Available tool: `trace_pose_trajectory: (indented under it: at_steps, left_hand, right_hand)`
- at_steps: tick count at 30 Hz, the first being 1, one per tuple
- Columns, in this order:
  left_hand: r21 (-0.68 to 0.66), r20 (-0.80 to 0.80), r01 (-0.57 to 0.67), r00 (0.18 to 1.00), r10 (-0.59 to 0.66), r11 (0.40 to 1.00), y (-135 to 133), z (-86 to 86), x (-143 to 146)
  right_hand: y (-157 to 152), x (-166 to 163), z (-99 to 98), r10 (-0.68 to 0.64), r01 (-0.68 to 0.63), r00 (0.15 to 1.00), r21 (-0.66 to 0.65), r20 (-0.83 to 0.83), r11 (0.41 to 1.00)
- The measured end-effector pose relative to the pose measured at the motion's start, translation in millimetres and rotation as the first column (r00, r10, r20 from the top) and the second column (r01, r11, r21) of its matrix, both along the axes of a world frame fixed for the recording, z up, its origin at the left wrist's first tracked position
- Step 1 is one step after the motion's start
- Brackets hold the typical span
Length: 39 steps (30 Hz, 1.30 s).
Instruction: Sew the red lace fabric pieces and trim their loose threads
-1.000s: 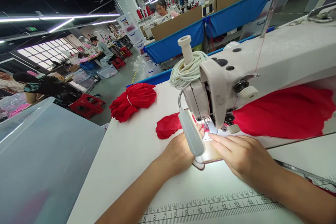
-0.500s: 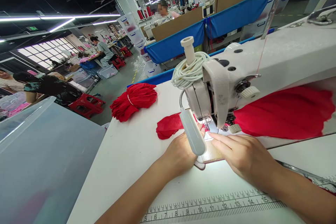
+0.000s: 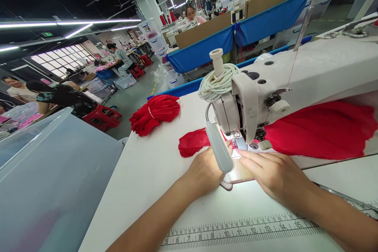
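Note:
At the sewing machine [image 3: 251,104], my left hand [image 3: 206,169] is closed on the near end of a red fabric piece [image 3: 193,141]. Most of its fingers are hidden behind the grey clip-like lamp [image 3: 219,147], with fingertips showing beside the presser foot [image 3: 235,141]. From the other side, my right hand [image 3: 274,173] lies with fingers stretched toward the foot, its index fingertip at the lit needle plate beside the fabric. A small red bit of cloth shows under the foot. The rest of the fabric piece trails leftward on the table.
A tied red fabric bundle [image 3: 155,114] lies at the table's back left. Larger red cloth [image 3: 321,130] sits behind the machine arm. A printed ruler [image 3: 236,230] runs along the front; metal scissors-like tool [image 3: 342,195] lies right. A translucent bin [image 3: 59,181] stands left.
The whole view has shifted slightly, moving the scene a little right and down. Both hands keep nearly the same place at the presser foot, with little visible change in the fabric.

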<state>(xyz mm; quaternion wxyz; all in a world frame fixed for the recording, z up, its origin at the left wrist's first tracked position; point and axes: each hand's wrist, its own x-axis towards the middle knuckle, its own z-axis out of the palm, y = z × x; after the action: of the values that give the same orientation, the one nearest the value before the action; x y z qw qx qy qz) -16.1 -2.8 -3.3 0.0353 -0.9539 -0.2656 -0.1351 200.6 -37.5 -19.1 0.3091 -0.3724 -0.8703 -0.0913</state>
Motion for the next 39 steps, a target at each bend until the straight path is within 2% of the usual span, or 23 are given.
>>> trace_pose_trajectory:
  at_steps: [22,39]
  left_hand:
    - [-0.117,-0.025,-0.058,0.998,0.055,0.991,-0.7,5.8,2.9]
    - [-0.124,-0.019,-0.072,0.997,0.071,0.990,0.4,2.9,2.2]
  right_hand:
    - [1.4,1.4,-1.3,0.020,-0.021,1.000,0.039,0.023,0.999]
    - [1.7,0.7,-0.5,0.030,-0.030,1.000,0.039,0.007,0.999]
